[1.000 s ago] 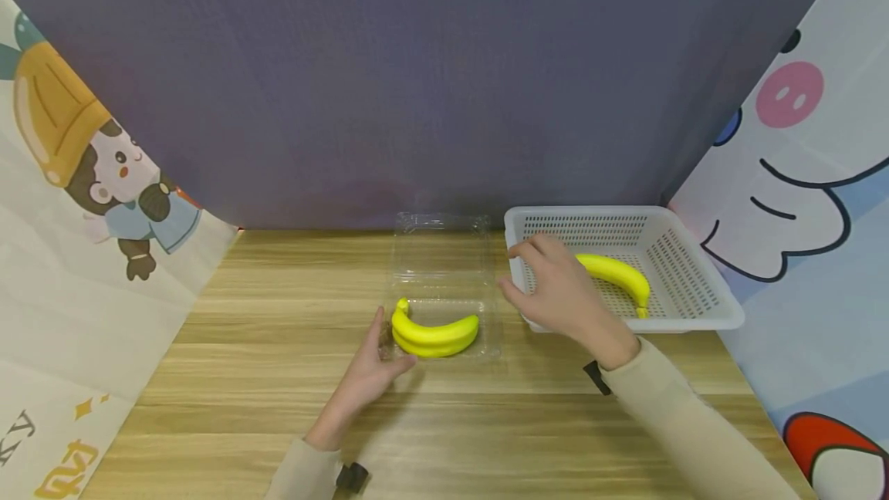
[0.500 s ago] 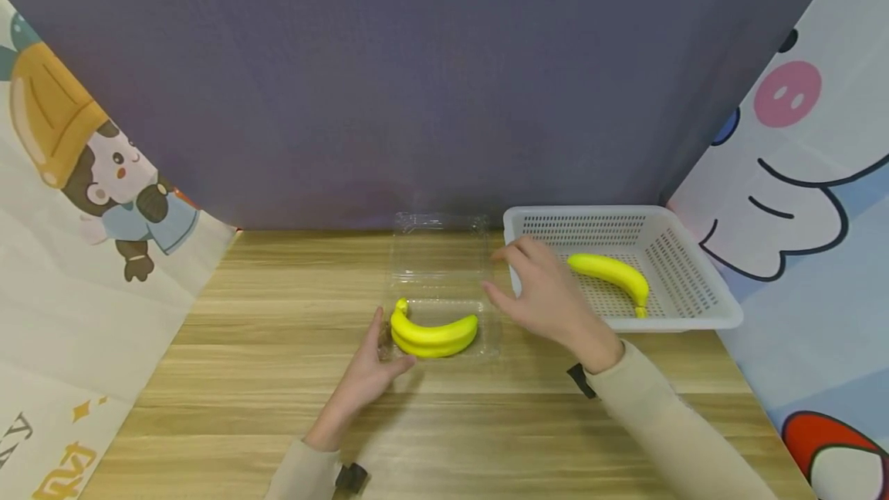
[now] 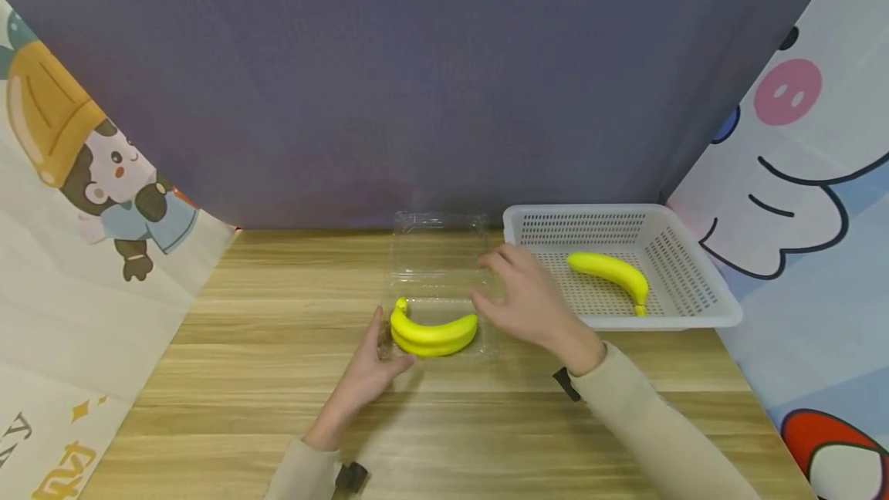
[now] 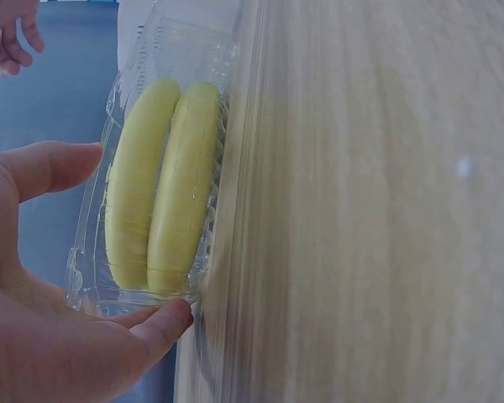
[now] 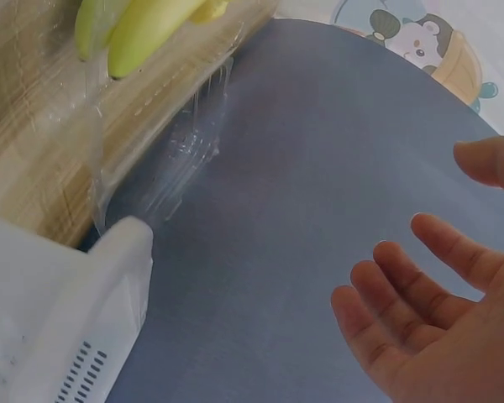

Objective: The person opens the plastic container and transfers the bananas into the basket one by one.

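Observation:
A clear plastic clamshell box [image 3: 491, 334] lies with its lid [image 3: 441, 247] raised behind it. Two yellow bananas [image 3: 434, 336] lie side by side inside its base, shown clearly in the left wrist view. My left hand [image 3: 368, 373] touches the box's front left corner, thumb and fingers spread fairly straight; in the left wrist view the thumb [image 4: 63, 165] is along one side and a fingertip at the end. Over the gap between box and white basket [image 3: 704, 319], my right hand [image 3: 531, 303] hovers with loosely bent fingers and holds nothing.
One more banana [image 3: 611, 276] lies in the perforated basket at the back right. A dark wall [image 3: 444, 83] rises directly behind the lid and basket. Printed panels [image 3: 799, 214] flank the wooden table [image 3: 278, 338] on both sides.
My right hand has moved left, from over the basket's left part toward the clamshell box, uncovering more of the banana in the basket. The left hand has stayed at the box's corner.

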A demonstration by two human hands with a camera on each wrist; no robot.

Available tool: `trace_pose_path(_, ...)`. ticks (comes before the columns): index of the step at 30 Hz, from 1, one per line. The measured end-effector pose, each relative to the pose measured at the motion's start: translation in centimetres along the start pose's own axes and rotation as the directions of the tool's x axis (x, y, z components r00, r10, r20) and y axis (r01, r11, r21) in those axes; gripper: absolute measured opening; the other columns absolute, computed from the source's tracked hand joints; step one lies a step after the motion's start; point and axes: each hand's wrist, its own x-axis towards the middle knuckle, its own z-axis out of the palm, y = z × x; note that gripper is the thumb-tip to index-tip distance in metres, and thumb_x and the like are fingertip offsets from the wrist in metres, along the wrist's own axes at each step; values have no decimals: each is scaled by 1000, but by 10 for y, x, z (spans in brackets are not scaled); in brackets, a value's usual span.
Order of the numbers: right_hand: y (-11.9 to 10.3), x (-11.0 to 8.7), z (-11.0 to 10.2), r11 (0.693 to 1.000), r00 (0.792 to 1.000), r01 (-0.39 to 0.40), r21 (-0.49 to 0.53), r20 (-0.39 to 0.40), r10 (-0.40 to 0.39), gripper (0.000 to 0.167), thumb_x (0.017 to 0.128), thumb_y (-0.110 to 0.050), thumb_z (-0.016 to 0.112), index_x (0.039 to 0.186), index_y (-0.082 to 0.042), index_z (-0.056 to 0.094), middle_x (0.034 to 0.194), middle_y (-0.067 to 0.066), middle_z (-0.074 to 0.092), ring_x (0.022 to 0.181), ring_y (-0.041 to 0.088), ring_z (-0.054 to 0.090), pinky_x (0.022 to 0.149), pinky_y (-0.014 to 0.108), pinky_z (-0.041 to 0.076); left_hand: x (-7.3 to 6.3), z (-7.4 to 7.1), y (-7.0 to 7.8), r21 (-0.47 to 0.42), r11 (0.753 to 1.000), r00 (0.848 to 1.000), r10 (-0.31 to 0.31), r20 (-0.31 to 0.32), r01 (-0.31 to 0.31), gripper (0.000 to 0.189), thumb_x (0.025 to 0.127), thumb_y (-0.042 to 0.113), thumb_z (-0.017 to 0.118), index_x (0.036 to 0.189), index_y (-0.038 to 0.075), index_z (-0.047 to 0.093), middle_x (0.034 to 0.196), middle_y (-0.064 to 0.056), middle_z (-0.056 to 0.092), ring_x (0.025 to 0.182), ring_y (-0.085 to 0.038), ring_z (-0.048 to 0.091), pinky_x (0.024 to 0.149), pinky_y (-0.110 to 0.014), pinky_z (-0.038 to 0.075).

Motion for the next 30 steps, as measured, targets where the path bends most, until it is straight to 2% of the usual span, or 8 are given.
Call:
trace_pose_path(5,-1,0,6,1000,1000,-1,8,4,1,38,87,-33,74,112,-6,68,108,7,64,98,25,57,83,40,52,0,0,0,2,1000,1000,6,-1,-6,111,86,28,80,164,11,3,167,-22,11,147,-49,24,115,-69,22)
trace_pose_path(19,-5,0,23,999,997,-38,-15,65,39,39,88,-37,75,114,-9,69,109,5,64,100,22,57,85,38,53,1,-1,-1,12,1000,1000,20,2,-20,112,86,31,80,164,9,3,167,-23,11,148,-48,23,115,-69,22)
trace_pose_path(26,-6,1,29,998,993,-61,-15,96,62,40,89,-38,74,115,-8,69,111,5,64,103,23,57,88,39,53,1,-1,0,7,1000,1000,21,-3,-21,112,86,28,80,164,7,3,166,-25,14,146,-48,27,116,-67,24)
trace_pose_path(30,-8,0,34,999,993,-46,-16,108,47,37,88,-36,74,114,-9,69,109,3,63,102,23,57,85,38,53,1,-1,1,7,1000,1000,18,-3,-18,110,86,25,80,164,7,3,166,-25,14,146,-49,29,115,-67,25)
